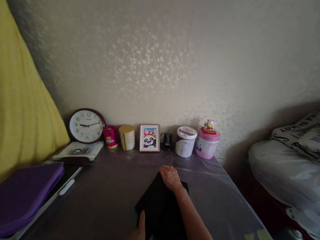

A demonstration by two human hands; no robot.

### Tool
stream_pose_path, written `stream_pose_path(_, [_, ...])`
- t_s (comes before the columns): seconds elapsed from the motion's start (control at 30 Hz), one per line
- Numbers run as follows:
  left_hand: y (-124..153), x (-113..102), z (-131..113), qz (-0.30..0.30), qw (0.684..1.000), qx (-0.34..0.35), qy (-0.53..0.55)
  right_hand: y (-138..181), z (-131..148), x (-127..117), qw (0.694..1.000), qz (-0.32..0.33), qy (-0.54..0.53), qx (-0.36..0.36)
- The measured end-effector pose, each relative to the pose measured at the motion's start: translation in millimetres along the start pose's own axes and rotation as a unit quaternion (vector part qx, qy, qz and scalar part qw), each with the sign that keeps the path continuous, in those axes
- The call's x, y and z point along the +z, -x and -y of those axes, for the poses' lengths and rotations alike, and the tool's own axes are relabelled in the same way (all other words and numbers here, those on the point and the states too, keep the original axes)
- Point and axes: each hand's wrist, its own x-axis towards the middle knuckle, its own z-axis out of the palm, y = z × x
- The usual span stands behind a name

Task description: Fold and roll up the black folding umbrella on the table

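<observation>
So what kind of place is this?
It's probably a room in someone's home. You can see a patterned wallpaper wall, a framed panda picture and a lucky cat figure sitting on a pink-lidded tub. I can't tell exactly which room.

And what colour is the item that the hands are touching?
The item is black, best seen in the head view.

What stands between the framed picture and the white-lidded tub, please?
The head view shows a small black object standing between the framed picture and the white-lidded tub.
</observation>
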Motion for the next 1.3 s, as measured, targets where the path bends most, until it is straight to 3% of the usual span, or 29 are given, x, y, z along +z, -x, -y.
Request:
stream_pose_path(0.13, [2, -3, -1, -0.008, 1.0, 0.015, 0.002, 15, -22, -8, 0.989, -0.064, 0.0, 0.132])
stream_pose_path(0.27, [5, -2, 2, -0.021, 1.0, 0.022, 0.005, 56, -45, -23, 0.965, -0.111, -0.015, 0.236])
stream_pose_path(0.43, [5, 0, 8, -0.033, 0.998, 0.044, 0.037, 108, -44, -31, 0.949, -0.124, -0.047, 0.285])
stream_pose_path(0.57, [3, -2, 12, -0.022, 0.996, 0.054, 0.073, 123, -31, -34, 0.939, -0.091, -0.106, 0.315])
stream_pose_path(0.9, [7, -5, 7, -0.02, 0.995, 0.054, 0.086, 124, -16, -36, 0.905, -0.114, -0.249, 0.324])
stream_pose_path(1.07, [10, -9, 4, -0.009, 0.997, 0.03, 0.075, 121, -3, -30, 0.88, -0.123, -0.365, 0.279])
stream_pose_path(1.3, [5, -5, 7, -0.02, 0.996, 0.037, 0.076, 96, 18, -42, 0.859, -0.136, -0.427, 0.249])
